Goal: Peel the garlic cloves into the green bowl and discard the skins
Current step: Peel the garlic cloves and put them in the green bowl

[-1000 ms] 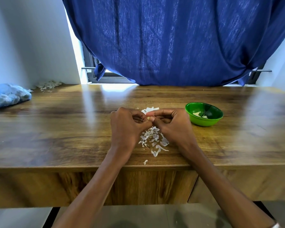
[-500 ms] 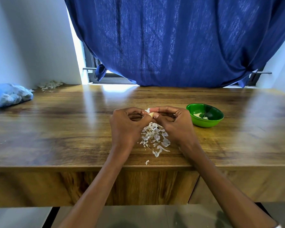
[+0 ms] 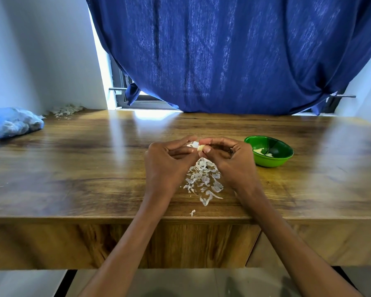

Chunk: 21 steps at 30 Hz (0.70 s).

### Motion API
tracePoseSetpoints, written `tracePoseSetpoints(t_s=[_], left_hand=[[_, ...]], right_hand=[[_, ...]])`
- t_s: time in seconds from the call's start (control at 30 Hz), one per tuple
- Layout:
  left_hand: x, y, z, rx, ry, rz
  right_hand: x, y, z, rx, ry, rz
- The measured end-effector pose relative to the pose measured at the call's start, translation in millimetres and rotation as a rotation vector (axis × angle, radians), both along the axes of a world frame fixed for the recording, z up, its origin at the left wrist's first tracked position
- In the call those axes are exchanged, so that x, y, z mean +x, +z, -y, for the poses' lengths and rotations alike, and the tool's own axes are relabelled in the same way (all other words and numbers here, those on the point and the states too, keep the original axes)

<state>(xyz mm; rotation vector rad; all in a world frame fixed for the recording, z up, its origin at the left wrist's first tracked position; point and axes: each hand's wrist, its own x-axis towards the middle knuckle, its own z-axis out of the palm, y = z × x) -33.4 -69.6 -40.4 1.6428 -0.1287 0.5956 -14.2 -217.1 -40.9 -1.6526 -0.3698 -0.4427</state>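
A small pale garlic clove (image 3: 200, 147) is held over the wooden table between both hands. My right hand (image 3: 227, 161) pinches it between thumb and forefinger. My left hand (image 3: 167, 166) pinches a bit of white skin at the clove's left end. Under the hands lies a heap of white garlic skins (image 3: 202, 181), with a few flakes nearer the front edge. The green bowl (image 3: 269, 151) stands just right of my right hand and holds a few peeled pale pieces.
A blue plastic bag (image 3: 11, 122) lies at the far left of the table (image 3: 84, 168). Another small heap of skins (image 3: 65, 109) sits in the back left corner by the wall. A dark blue curtain (image 3: 234, 54) hangs behind the table.
Both hands stay together over the skin heap, working the clove. The pale clove now shows between the fingertips, where a second ago a larger white piece of skin stuck up.
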Motion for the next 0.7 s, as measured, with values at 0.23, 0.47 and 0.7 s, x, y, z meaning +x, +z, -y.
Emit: tracePoseSetpoints(t_s=[0.23, 0.47, 0.7], left_hand=[[-0.7, 1.1, -0.1, 0.064, 0.048, 0.031], [-4.8, 2.2, 4.3, 0.182, 0.135, 0.137], [-6.7, 3.8, 4.7, 0.210, 0.137, 0.147]], right_hand=[[1.4, -0.3, 0.3, -0.010, 0.002, 0.003], [2.6, -1.1, -1.2, 0.034, 0.058, -0.053], [4.4, -2.8, -0.5, -0.023, 0.009, -0.016]])
